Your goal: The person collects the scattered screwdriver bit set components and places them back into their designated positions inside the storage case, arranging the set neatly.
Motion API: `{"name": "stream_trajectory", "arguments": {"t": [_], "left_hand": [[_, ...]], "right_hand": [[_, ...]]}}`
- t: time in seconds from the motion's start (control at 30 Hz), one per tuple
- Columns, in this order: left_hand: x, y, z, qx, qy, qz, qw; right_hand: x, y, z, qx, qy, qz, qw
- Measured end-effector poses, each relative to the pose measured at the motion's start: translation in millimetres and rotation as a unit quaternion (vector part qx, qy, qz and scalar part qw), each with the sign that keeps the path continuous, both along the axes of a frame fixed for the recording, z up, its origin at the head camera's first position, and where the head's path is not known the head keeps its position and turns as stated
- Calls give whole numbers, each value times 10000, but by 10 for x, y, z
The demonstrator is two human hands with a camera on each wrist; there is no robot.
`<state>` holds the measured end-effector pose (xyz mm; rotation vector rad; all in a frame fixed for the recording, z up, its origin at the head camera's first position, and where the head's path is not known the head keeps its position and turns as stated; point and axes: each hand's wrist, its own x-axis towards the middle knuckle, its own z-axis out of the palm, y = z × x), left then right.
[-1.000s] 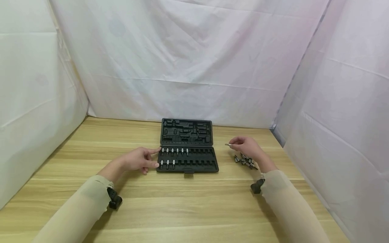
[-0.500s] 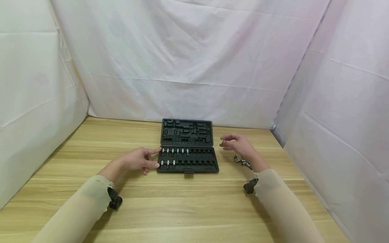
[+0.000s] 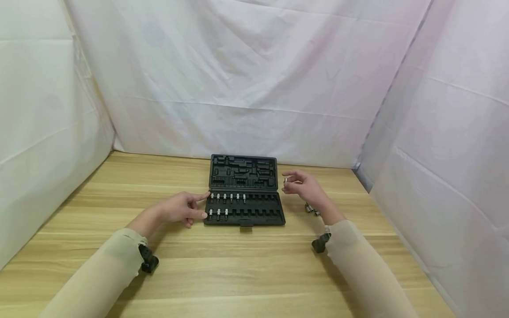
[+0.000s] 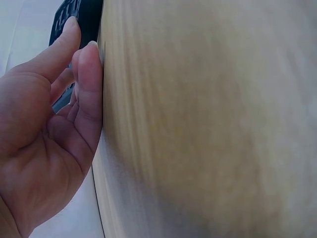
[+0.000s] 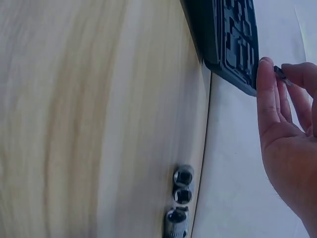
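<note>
A black socket case [image 3: 258,204] lies unfolded on the wooden table. Several silver bit sockets [image 3: 225,197] fill the left part of its back row, and three bit sockets [image 3: 218,213] stand at the left of the front row. My left hand [image 3: 184,209] rests at the case's left edge, index finger and thumb extended against its rim. Just off the right side of the case, my right hand [image 3: 303,187] pinches a small bit socket [image 5: 282,75] between thumb and fingers. That piece is partly hidden by the fingers in the head view.
Loose bit sockets [image 3: 310,208] lie on the table right of the case, partly behind the right wrist; the right wrist view shows some of these sockets [image 5: 183,186] near. Behind the raised lid [image 3: 244,172], a white cloth [image 3: 238,88] hangs along the table's back edge.
My right hand has moved left from above the loose sockets to the case's right side, carrying the bit socket, which now points more upright. My left hand has stayed in place.
</note>
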<state>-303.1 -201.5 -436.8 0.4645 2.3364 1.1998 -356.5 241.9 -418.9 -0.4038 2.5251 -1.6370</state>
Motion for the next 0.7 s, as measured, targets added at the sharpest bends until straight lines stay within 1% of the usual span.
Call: {"name": "stream_trajectory", "arguments": {"t": [0.3, 0.53, 0.7], "left_hand": [[-10, 5, -21, 59, -18, -27, 10000], [-6, 1, -28, 91, -51, 18, 9999], [9, 4, -16, 51, -22, 9, 10000]], "right_hand": [[-4, -95, -2, 77, -57, 69, 9999], [11, -180, 4, 62, -72, 174, 9998], [15, -238, -1, 384, 84, 203, 9990]]}}
